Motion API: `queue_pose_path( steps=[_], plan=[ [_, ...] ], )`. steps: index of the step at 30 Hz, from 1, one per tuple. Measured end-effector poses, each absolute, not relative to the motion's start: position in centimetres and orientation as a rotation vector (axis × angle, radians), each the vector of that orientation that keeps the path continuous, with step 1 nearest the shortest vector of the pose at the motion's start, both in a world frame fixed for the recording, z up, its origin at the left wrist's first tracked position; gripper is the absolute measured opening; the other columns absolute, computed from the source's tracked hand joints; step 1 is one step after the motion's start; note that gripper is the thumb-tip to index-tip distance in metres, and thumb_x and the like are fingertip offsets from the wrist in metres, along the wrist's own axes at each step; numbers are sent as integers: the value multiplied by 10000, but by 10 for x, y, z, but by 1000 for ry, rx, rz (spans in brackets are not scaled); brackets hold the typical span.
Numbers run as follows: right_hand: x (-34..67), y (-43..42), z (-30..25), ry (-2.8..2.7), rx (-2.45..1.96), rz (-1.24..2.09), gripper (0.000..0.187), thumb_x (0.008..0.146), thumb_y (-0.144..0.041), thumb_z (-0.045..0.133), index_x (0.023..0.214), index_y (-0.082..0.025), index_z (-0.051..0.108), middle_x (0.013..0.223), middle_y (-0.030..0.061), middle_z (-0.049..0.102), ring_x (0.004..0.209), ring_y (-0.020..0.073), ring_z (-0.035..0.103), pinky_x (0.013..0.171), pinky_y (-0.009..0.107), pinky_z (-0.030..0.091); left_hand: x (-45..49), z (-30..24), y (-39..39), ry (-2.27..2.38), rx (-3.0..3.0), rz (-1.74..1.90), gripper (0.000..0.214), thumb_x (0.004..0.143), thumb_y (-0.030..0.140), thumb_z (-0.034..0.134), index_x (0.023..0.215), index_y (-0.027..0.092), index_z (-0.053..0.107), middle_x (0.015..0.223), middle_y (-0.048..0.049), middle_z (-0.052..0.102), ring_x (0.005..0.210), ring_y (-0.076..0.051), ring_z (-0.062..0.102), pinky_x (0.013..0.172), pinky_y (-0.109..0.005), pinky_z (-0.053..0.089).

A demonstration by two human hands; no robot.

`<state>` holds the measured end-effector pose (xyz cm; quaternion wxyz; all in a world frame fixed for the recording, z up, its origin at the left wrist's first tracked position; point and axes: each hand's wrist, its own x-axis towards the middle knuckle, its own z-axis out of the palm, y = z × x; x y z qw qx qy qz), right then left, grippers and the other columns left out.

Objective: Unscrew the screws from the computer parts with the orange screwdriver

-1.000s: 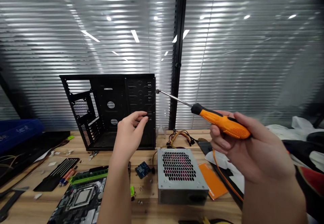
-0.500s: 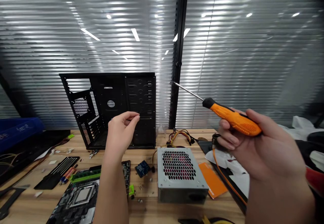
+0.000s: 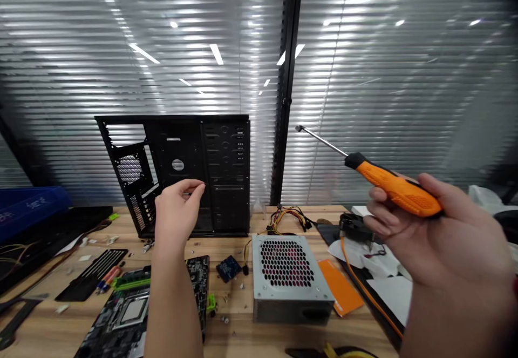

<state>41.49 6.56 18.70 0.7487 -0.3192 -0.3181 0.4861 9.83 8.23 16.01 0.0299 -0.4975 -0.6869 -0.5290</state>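
My right hand (image 3: pixel 441 234) is wrapped round the orange and black handle of a screwdriver (image 3: pixel 394 185). Its shaft points up and to the left, and a small dark piece, too small to name, sits at the tip. My left hand (image 3: pixel 178 207) is raised in front of the open black computer case (image 3: pixel 226 212), thumb and forefinger pinched together. Whatever is between those fingertips cannot be made out. Under the left forearm lies a motherboard (image 3: pixel 121 325), partly covered by the arm. A grey power supply (image 3: pixel 287 293) stands on the table between the hands.
A small blue circuit board (image 3: pixel 229 268) and loose screws (image 3: pixel 225 319) lie beside the power supply. Bundled cables (image 3: pixel 285 217) are behind it, an orange card (image 3: pixel 340 288) at its right. A black fan (image 3: pixel 356 228) sits farther right; a blue bin (image 3: pixel 32 207) stands far left.
My right hand has moved right with the screwdriver, its tip drawing away from the case. My left hand has shifted left, still pinched.
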Motion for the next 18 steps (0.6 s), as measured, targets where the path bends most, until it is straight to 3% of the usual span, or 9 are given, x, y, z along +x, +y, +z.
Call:
queue_pose_path(
  steps=[11, 18],
  plan=[
    [432, 73, 177, -740, -687, 964, 150, 764, -314, 512, 710, -184, 563, 614, 56, 569, 397, 121, 413, 368, 259, 359, 80, 155, 78, -2280, -1381, -1427, 251, 777, 397, 591, 868, 247, 771, 801, -41, 742, 803, -254, 664, 713, -326, 469],
    [434, 76, 173, -794, -658, 985, 153, 759, -327, 557, 727, -180, 585, 659, 57, 553, 423, 112, 407, 376, 269, 362, 65, 151, 77, -2394, -1421, -1212, 219, 727, 394, 614, 748, 252, 779, 706, -77, 721, 781, -310, 664, 695, -375, 491]
  ],
)
